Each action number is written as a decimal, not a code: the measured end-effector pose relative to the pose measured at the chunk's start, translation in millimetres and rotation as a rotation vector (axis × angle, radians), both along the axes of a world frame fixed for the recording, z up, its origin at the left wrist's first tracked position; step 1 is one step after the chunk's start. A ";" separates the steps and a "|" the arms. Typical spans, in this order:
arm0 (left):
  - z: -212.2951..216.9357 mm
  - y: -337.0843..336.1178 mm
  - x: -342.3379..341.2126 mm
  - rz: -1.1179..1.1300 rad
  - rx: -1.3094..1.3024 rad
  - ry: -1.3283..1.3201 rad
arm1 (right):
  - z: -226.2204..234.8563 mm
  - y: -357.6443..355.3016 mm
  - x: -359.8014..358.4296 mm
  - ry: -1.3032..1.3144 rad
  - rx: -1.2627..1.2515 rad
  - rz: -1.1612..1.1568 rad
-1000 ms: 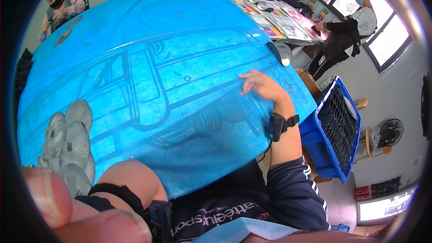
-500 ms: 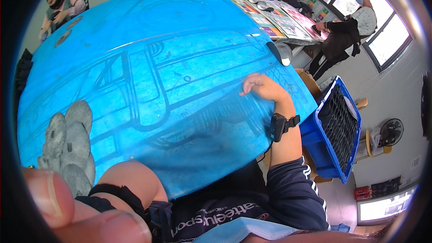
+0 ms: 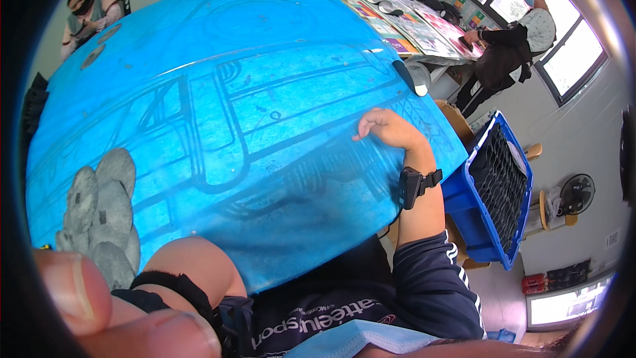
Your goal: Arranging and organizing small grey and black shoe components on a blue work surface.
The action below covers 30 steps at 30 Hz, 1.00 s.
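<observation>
My left hand is raised very close at the lower left. Two fingertips and a nail loom large, bent together; the rest is cut off by the dark rim, and what they grip is hidden. My right hand rests on the blue covered table, its fingers loosely bent and holding nothing. A black device is strapped round that wrist. Beside my left forearm lies a pile of grey, fuzzy round pads, some with a small dark slot.
A black and clear curved piece sits at the table's right edge. A blue crate of black netted pieces stands right of it. People work across the table and at a side table. A fan stands far right.
My hands have hardly moved. The person at the far left has lowered their head and hands slightly.
</observation>
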<state>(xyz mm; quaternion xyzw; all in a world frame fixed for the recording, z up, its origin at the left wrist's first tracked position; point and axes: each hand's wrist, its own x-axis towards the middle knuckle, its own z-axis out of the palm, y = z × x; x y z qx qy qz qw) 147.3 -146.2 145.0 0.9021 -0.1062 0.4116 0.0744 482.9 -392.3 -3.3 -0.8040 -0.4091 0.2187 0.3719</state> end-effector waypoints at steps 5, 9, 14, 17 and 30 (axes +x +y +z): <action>-0.9 0.0 -1.2 0.000 -0.003 -0.004 | -1.0 0.2 0.7 0.007 0.006 -0.005; -1.7 -0.3 -0.8 0.000 -0.003 -0.001 | -1.3 -0.7 0.8 0.011 0.019 0.000; -2.5 0.3 -0.2 0.003 -0.003 0.003 | -1.9 -0.6 0.8 0.017 0.011 -0.022; -2.9 0.3 0.6 0.001 -0.005 0.013 | -2.4 -1.7 1.5 0.027 0.016 -0.026; 0.5 -0.3 -1.5 0.019 0.001 0.024 | -1.3 -0.8 -0.3 0.035 -0.013 -0.043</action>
